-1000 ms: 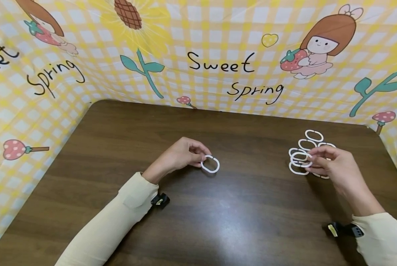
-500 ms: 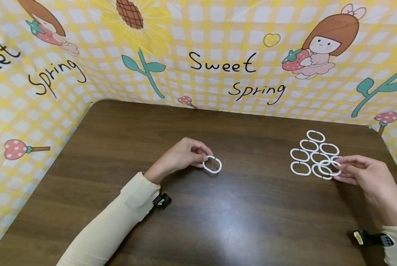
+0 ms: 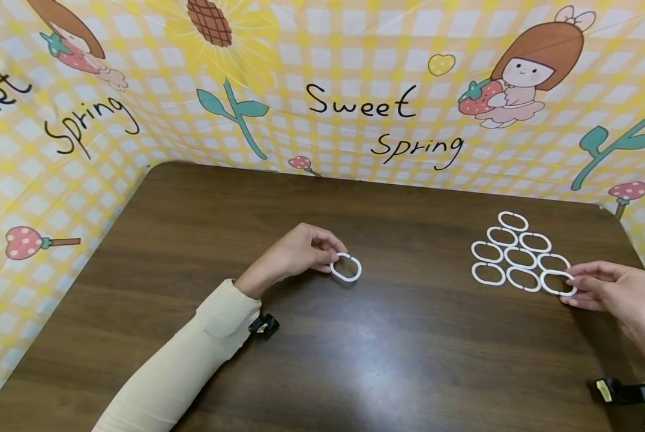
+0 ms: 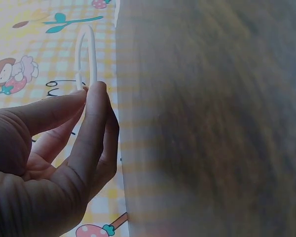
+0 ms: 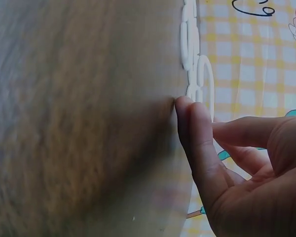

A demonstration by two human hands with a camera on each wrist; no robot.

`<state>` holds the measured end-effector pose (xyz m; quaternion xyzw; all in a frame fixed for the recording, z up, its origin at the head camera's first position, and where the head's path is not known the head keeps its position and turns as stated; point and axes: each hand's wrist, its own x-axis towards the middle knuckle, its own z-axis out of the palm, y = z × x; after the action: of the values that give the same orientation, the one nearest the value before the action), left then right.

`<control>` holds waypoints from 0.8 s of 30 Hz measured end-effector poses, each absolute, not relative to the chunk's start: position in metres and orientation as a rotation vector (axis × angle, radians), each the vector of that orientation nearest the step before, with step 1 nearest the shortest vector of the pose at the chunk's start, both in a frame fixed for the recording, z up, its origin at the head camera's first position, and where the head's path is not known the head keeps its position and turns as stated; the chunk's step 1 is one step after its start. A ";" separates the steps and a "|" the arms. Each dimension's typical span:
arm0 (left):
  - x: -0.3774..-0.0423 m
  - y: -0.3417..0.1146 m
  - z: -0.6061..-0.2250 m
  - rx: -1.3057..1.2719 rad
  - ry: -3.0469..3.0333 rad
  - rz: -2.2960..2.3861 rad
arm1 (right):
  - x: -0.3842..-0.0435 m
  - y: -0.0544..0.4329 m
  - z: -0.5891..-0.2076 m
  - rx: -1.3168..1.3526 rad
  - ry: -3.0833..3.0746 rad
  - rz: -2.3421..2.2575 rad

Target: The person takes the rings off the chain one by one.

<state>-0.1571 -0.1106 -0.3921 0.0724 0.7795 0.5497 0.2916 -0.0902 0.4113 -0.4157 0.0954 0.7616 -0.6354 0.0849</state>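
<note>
Near the middle of the table, my left hand (image 3: 303, 255) pinches a white oval link (image 3: 345, 281) that has a small gap in its rim. In the left wrist view this link (image 4: 92, 54) stands up edge-on between thumb and fingertips. Over at the right, my right hand (image 3: 621, 294) holds a second white link (image 3: 542, 283) by its right end, at the near right corner of a group of similar links (image 3: 489, 284). Seen from the right wrist, that link (image 5: 210, 81) rises from thumb and fingers beside the lying ones. Whether it touches the table I cannot tell.
The brown wooden table (image 3: 219, 198) is bordered at the back and left by a yellow checked cloth (image 3: 349, 36) with printed drawings. A dark strap with a small device (image 3: 265, 325) sits at the left wrist, another (image 3: 624, 393) at the right.
My right hand has moved right and toward me with its link, from over the group to its near right corner, uncovering the lying links. The left hand has stayed nearly still.
</note>
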 end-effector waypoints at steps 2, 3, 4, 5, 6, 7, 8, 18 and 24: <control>-0.157 -0.110 -0.393 0.195 2.077 1.465 | -0.091 0.412 -0.416 0.284 2.284 -1.860; -0.157 -0.110 -0.393 0.199 2.078 1.465 | -0.091 0.413 -0.416 0.285 2.282 -1.858; -0.157 -0.110 -0.393 0.201 2.077 1.467 | -0.091 0.413 -0.416 0.288 2.291 -1.843; -0.157 -0.109 -0.393 0.204 2.076 1.468 | -0.091 0.413 -0.416 0.294 2.302 -1.826; -0.157 -0.109 -0.393 0.207 2.076 1.469 | -0.092 0.414 -0.417 0.299 2.309 -1.814; -0.157 -0.108 -0.393 0.209 2.075 1.469 | -0.092 0.414 -0.417 0.307 2.322 -1.795; -0.158 -0.107 -0.393 0.207 2.073 1.470 | -0.092 0.415 -0.417 0.315 2.332 -1.778; -0.157 -0.094 -0.393 0.236 2.058 1.480 | -0.093 0.417 -0.419 0.333 2.482 -1.548; -0.156 -0.081 -0.394 0.239 2.052 1.480 | -0.092 0.415 -0.416 0.332 2.549 -1.461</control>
<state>-0.1563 -0.0814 -0.3942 0.0897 0.7715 0.5563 0.2956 -0.0921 0.4148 -0.4164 0.1118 0.8584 -0.4921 0.0924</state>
